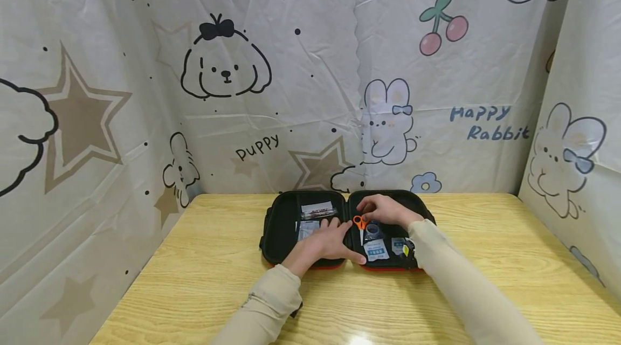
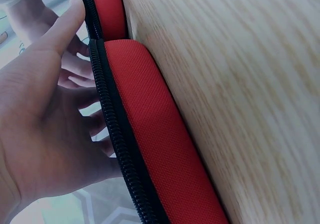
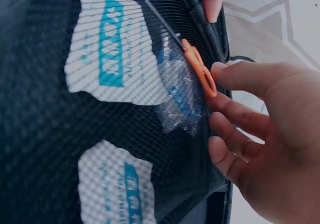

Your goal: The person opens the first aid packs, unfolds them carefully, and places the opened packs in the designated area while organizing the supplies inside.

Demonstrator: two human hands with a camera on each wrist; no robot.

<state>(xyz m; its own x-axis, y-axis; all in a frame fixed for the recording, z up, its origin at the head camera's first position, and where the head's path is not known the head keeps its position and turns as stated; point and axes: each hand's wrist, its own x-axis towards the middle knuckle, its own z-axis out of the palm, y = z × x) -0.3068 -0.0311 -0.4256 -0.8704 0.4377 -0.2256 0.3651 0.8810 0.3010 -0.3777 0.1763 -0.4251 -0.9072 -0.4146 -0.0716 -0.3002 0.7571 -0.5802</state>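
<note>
An unzipped black case with red outer sides (image 2: 145,99) lies spread on the table, its two halves side by side. My right hand (image 1: 387,210) pinches orange-handled scissors (image 3: 199,70) by the handle loops, between thumb and fingers, over the right half. The thin blades point toward the case's near edge. Beneath them, under black mesh, are a clear plastic packet (image 3: 180,96) and white packets with blue print (image 3: 107,49). My left hand (image 1: 332,241) lies with fingers spread across the hinge side of the left half, thumb reaching to the right half.
In the left half are a clear-wrapped packet (image 1: 318,211) and a white paper-like packet (image 1: 308,229). A small black item with a yellow mark (image 1: 406,249) is by the right sleeve. Printed curtains (image 1: 310,91) stand behind the wooden table (image 1: 218,259) and at both sides.
</note>
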